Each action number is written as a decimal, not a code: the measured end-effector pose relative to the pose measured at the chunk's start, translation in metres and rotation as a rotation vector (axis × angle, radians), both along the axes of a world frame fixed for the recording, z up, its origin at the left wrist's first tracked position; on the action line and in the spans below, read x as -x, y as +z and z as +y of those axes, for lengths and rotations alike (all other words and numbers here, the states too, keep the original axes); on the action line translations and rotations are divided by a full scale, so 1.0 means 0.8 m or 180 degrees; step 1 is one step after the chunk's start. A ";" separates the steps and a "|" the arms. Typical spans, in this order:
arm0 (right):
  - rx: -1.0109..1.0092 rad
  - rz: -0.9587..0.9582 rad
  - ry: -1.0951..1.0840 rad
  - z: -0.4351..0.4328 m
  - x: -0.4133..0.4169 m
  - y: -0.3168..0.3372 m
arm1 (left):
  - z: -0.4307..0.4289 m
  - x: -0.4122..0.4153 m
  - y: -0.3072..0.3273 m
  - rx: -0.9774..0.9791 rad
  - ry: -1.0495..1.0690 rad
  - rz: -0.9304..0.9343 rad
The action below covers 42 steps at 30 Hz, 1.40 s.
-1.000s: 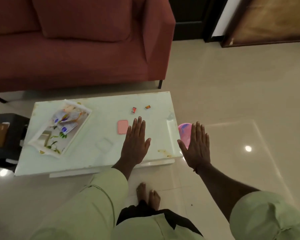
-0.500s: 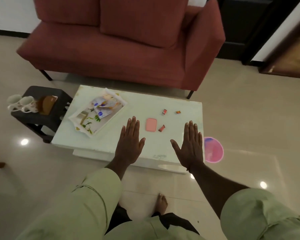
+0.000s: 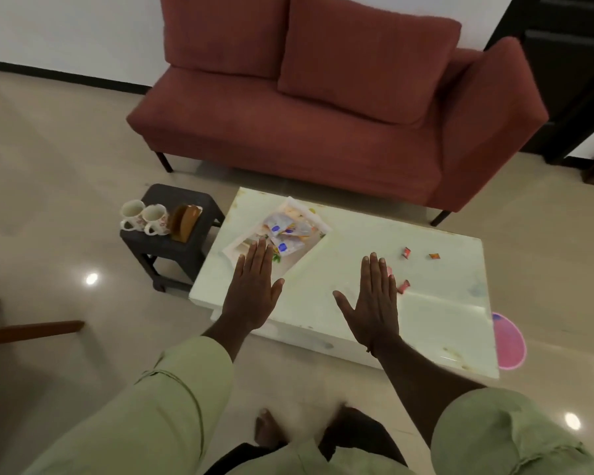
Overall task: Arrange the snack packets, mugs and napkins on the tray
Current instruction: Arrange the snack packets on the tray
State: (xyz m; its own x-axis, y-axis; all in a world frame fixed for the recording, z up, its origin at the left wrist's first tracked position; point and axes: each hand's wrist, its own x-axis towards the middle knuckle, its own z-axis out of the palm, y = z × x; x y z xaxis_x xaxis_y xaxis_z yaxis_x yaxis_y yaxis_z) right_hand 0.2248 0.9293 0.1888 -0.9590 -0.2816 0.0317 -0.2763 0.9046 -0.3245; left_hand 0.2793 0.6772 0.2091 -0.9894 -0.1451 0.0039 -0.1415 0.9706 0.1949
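A white floral tray (image 3: 314, 223) lies on the left part of the white table (image 3: 436, 313), with several snack packets (image 3: 283, 231) piled in it. Two floral mugs (image 3: 144, 217) stand on a dark stool (image 3: 172, 241) left of the table, beside a brown napkin holder (image 3: 185, 219). My left hand (image 3: 252, 289) hovers flat and open, fingertips over the tray's near corner. My right hand (image 3: 374, 298) is flat and open above the table's middle, hiding most of a pink object. Both hands hold nothing.
Three small red and orange candies (image 3: 406, 252) lie on the table's right half. A red sofa (image 3: 323, 108) stands behind the table. A pink round thing (image 3: 510, 341) rests on the floor at the table's right. A wooden chair leg (image 3: 31, 329) shows at far left.
The view has swung left and back, bringing the stool with the mugs fully into sight. Both open hands now sit further left over the table, the left one reaching the tray's corner.
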 end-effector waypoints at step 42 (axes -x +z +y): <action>0.0091 -0.0559 0.0243 -0.292 0.392 -0.359 | -0.221 0.378 -0.433 -0.1284 -0.0355 0.0508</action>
